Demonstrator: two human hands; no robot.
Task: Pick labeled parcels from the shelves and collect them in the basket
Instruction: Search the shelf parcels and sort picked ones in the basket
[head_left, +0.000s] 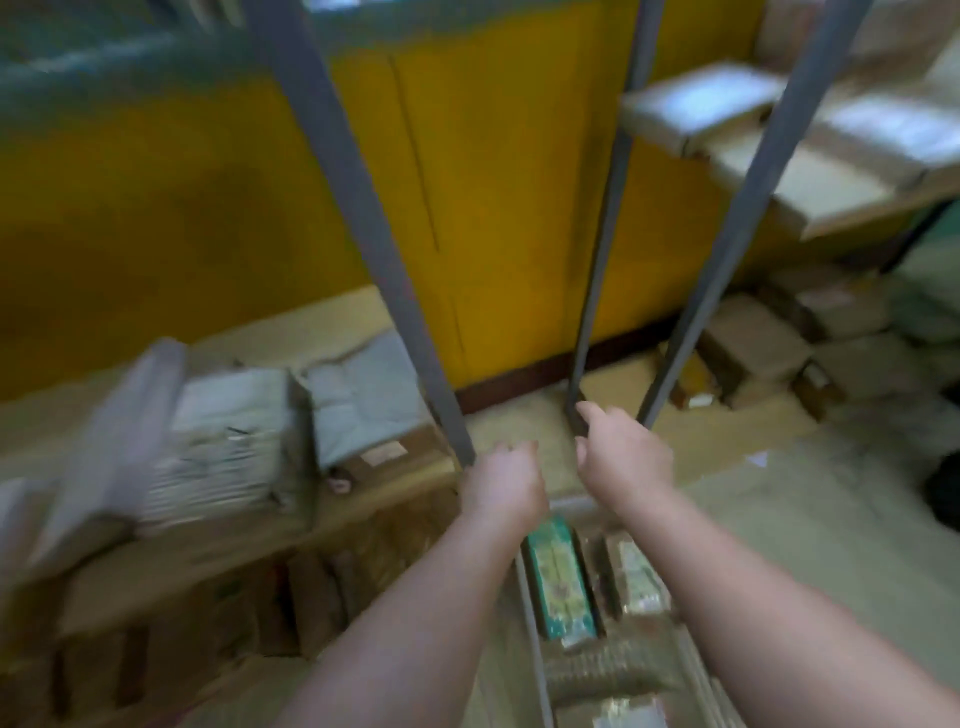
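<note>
The view is motion-blurred. My left hand (501, 483) and my right hand (621, 452) reach forward side by side with loosely curled fingers, and I see nothing in either. Under my forearms stands the basket (535, 639), holding a green parcel (558, 582), a pale labelled parcel (636, 577) and other packets. On the low shelf to the left lie a grey mailer bag (363, 395) and a white labelled parcel (228, 441). More labelled parcels (701, 104) sit on the upper right shelf.
Grey shelf uprights (395, 291) (602, 234) (737, 234) slant down just ahead of my hands. A yellow wall (493, 182) is behind them. Brown boxes (753, 348) are piled on the floor at the right, and cardboard boxes (182, 623) fill the lower left.
</note>
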